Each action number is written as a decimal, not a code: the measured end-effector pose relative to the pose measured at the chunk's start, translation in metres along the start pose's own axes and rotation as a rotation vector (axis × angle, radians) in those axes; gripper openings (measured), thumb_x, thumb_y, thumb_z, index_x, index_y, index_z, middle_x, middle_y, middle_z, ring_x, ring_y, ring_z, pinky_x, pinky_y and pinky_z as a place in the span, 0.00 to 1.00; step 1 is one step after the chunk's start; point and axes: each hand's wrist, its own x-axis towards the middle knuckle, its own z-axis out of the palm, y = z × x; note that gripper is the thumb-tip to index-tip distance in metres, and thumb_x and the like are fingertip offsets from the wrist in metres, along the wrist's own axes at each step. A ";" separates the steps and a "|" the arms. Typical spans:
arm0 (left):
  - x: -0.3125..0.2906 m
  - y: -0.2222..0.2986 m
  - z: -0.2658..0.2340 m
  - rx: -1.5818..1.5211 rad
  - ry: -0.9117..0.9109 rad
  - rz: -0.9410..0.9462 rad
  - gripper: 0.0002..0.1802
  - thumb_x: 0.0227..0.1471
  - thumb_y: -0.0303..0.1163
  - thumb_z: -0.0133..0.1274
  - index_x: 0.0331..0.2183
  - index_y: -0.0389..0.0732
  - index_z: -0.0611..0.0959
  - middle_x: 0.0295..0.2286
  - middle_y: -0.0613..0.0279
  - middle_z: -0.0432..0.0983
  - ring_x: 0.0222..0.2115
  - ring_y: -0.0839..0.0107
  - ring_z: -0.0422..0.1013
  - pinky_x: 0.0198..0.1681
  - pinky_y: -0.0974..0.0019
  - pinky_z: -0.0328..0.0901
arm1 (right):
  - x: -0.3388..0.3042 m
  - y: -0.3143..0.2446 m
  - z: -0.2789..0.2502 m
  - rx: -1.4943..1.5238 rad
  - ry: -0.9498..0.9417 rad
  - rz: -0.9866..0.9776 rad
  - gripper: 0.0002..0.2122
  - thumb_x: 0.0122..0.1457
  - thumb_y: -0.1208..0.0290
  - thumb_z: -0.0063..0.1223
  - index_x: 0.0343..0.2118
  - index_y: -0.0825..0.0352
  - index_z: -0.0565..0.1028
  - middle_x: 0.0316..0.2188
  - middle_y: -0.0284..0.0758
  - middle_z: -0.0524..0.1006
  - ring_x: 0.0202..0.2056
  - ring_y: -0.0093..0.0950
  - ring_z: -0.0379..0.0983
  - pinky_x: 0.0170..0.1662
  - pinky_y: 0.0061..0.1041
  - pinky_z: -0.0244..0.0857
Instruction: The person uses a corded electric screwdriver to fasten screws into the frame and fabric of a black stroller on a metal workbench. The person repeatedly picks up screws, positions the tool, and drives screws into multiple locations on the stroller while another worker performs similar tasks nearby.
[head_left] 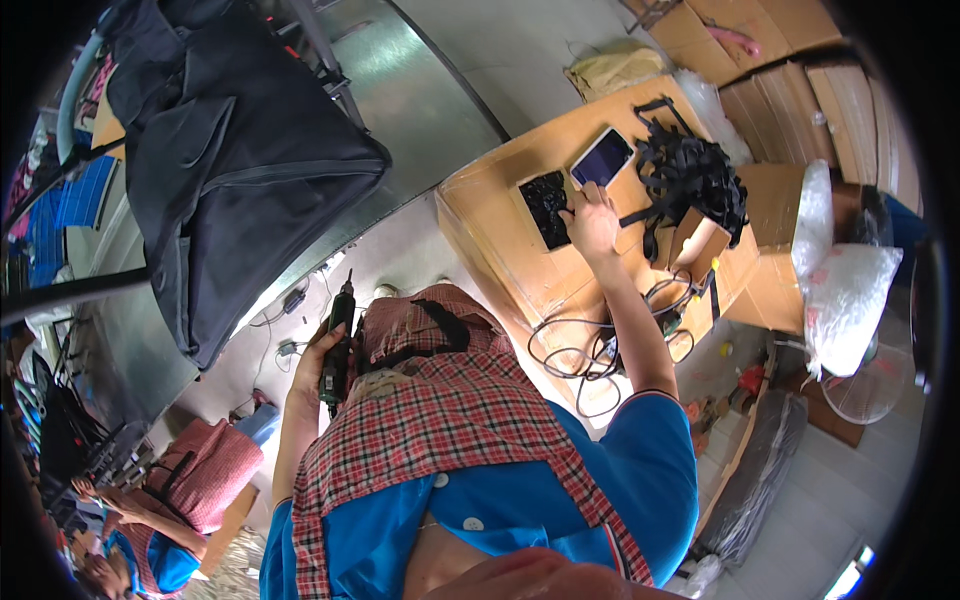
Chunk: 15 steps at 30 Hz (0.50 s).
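Note:
My left hand [326, 348] is wrapped around a dark electric screwdriver [341, 312], its bit pointing up and away from me, beside my checked apron. My right hand [594, 222] reaches over a large cardboard box [480, 215]. Its thumb and fingers are apart, with nothing visible between them. The thumb is at the edge of a small open box [531, 208] filled with shiny black pieces [549, 205]. The fingertips are close to a phone with a dark screen [604, 158] and a light rim. Whether they touch it I cannot tell.
A heap of black straps [690, 170] lies right of the phone, by a small open carton [700, 243]. Looped cables [570, 350] hang at the box's near edge. A black fabric item [250, 170] covers the metal table [400, 70]. Another person [150, 530] works at lower left.

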 end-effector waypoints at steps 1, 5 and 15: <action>-0.004 -0.004 -0.003 -0.024 0.016 0.006 0.27 0.55 0.40 0.61 0.53 0.46 0.73 0.29 0.60 0.76 0.20 0.70 0.73 0.22 0.68 0.70 | 0.000 0.000 -0.002 0.029 0.027 -0.039 0.11 0.43 0.73 0.70 0.26 0.66 0.76 0.32 0.34 0.72 0.39 0.38 0.73 0.41 0.36 0.69; -0.010 -0.016 -0.062 -0.223 0.192 0.265 0.24 0.52 0.46 0.62 0.42 0.38 0.76 0.29 0.56 0.76 0.20 0.68 0.72 0.25 0.65 0.71 | 0.037 -0.018 -0.032 0.624 0.028 0.004 0.06 0.55 0.79 0.63 0.31 0.68 0.74 0.27 0.34 0.79 0.30 0.21 0.77 0.35 0.21 0.70; -0.143 0.057 -0.065 -0.325 -0.283 1.398 0.42 0.51 0.46 0.63 0.55 0.33 0.61 0.32 0.53 0.67 0.19 0.74 0.68 0.20 0.68 0.68 | 0.126 -0.278 -0.172 1.130 0.213 -0.631 0.09 0.53 0.81 0.66 0.37 0.68 0.80 0.25 0.28 0.80 0.29 0.15 0.75 0.37 0.17 0.69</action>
